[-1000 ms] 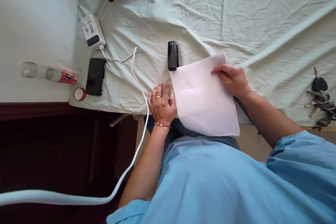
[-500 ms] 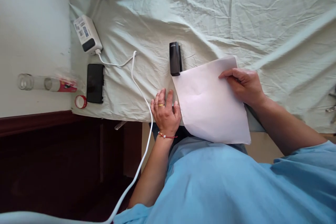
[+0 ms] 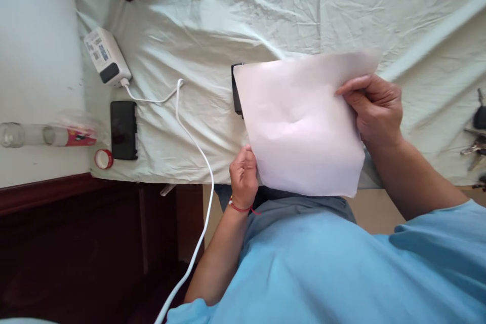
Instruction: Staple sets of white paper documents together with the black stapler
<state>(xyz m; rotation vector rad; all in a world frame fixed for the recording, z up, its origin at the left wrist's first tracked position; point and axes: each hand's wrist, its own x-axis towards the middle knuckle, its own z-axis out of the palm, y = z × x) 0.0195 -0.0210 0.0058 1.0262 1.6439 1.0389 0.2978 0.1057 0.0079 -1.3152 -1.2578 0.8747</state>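
White paper (image 3: 299, 126) is held up over the table's front edge, slightly curved; whether it is one sheet or several I cannot tell. My right hand (image 3: 377, 111) pinches its right side between thumb and fingers. At the lower left side of the paper, my left hand (image 3: 243, 174) is closed on the edge, its fingertips partly hidden. Behind the paper's upper left corner lies a black stapler (image 3: 237, 93), mostly covered so that only its left strip shows.
A pale green cloth (image 3: 212, 25) covers the table. On the left are a black phone (image 3: 123, 130), a white power device (image 3: 108, 58) with a white cable (image 3: 197, 144), a red cap (image 3: 103, 159) and a clear bottle (image 3: 49, 135). Keys (image 3: 479, 144) lie far right.
My left hand has gone from lying flat on the cloth to gripping the paper's left edge. The paper has risen and tilted, now covering most of the stapler. The whole view has shifted.
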